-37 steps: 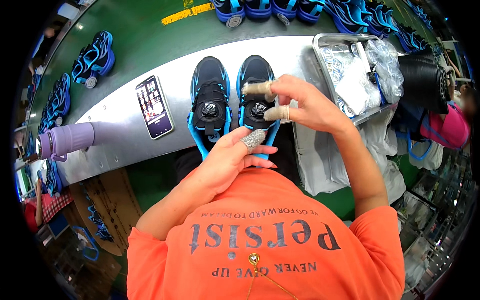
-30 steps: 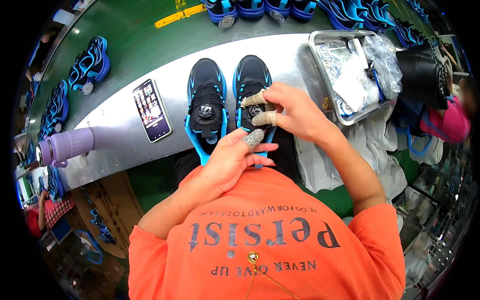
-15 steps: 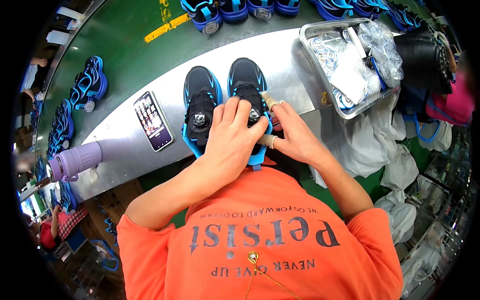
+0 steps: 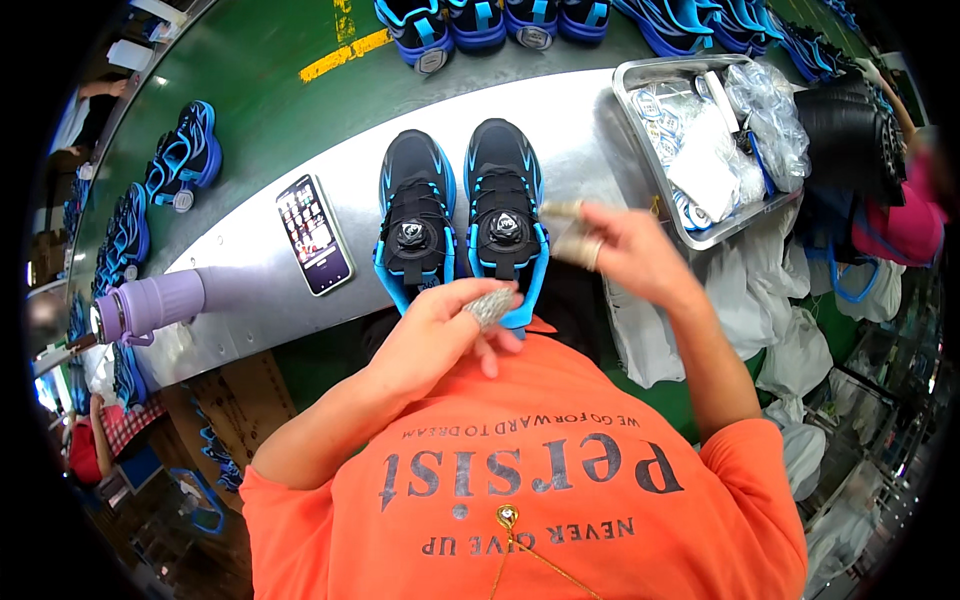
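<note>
Two black shoes with blue trim stand side by side on the metal table, toes pointing away: the left shoe [image 4: 414, 195] and the right shoe [image 4: 502, 190]. Each has a round dial on its tongue. Just behind the heels is my left hand [image 4: 435, 325], its fingers curled round a small grey, crumpled-looking wad [image 4: 489, 307]. My right hand [image 4: 625, 248] is beside the right shoe, slightly blurred, its fingers apart and nothing seen in them. Pale finger covers sit on some of its fingers.
A phone [image 4: 315, 235] lies left of the shoes, and a purple bottle [image 4: 150, 307] lies farther left. At right a metal tray [image 4: 708, 240] holds plastic bags and round tags. More shoes [image 4: 185, 150] rest on the green surface [image 4: 270, 120]. White bags [image 4: 755, 290] hang below the tray.
My left hand has drawn back off the right shoe's dial toward me, and the grey wad now shows in it. My right hand has moved right, away from that shoe.
</note>
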Motion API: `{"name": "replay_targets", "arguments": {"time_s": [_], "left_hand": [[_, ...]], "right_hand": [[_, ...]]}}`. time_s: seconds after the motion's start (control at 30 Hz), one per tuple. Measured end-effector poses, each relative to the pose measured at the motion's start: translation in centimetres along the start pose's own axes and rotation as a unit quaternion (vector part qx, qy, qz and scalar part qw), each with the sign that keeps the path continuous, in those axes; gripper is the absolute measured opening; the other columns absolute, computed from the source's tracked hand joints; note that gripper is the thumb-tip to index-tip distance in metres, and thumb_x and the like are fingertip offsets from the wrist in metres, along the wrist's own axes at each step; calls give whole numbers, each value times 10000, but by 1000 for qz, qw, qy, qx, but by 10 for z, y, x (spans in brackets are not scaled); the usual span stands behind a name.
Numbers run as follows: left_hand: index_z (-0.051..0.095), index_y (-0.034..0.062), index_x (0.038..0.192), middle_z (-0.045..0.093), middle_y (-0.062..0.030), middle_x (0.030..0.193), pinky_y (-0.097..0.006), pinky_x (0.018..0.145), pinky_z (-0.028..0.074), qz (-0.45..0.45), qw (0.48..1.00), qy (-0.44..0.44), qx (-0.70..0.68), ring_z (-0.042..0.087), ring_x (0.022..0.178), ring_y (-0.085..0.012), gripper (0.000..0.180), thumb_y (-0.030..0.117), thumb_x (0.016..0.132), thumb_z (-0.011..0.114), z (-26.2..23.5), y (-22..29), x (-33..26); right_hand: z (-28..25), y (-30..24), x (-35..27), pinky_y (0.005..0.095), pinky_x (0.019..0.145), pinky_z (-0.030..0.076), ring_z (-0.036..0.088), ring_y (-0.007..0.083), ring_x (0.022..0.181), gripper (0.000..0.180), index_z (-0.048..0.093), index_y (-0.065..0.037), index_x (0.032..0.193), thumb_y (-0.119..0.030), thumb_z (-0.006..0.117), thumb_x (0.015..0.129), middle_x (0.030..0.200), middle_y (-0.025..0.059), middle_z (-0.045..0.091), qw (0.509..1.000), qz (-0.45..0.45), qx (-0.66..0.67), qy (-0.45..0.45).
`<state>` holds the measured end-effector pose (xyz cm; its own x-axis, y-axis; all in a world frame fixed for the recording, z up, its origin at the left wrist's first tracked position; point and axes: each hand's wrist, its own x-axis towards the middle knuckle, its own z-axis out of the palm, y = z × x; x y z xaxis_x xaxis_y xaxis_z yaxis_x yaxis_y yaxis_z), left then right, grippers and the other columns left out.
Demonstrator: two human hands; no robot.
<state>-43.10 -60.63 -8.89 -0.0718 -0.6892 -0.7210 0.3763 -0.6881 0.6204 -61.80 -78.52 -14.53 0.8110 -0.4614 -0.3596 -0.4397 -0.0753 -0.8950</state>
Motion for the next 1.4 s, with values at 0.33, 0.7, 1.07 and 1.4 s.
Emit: {"name": "replay_targets", "arguments": {"time_s": [0.33,0.7,1.07,1.4], "left_hand": [[532,-9,1221,588,-148,1275,-324,648,592,30,965,20,-259,679,1060,-311,237,111,1018,511,17,-23,35],[677,21,1138,674,-73,985,-254,758,490,248,939,157,176,616,827,-143,275,137,889,675,-21,26,-31],[637,64,1193,554,-36,933,-291,738,441,344,843,181,372,491,803,-164,371,93,830,712,-65,12,18],[588,43,1254,605,-64,1024,-318,827,457,330,841,189,385,566,906,-178,474,142,821,752,-76,13,21]], "right_hand": [[14,-33,32,381,731,482,578,294,782,387,687,-160,1209,-245,727,834,869,128,557,959,-210,-189,8],[-20,-22,29,250,694,428,502,86,747,381,663,-115,1283,-145,684,903,877,12,609,992,-22,-104,65],[29,-34,130,441,968,450,520,386,1147,493,606,-129,1328,-316,700,882,1239,215,546,937,-238,-235,103],[70,-37,181,437,1017,418,502,408,1185,589,457,-144,1457,-354,630,935,1234,245,525,953,-172,-241,-68]]}}
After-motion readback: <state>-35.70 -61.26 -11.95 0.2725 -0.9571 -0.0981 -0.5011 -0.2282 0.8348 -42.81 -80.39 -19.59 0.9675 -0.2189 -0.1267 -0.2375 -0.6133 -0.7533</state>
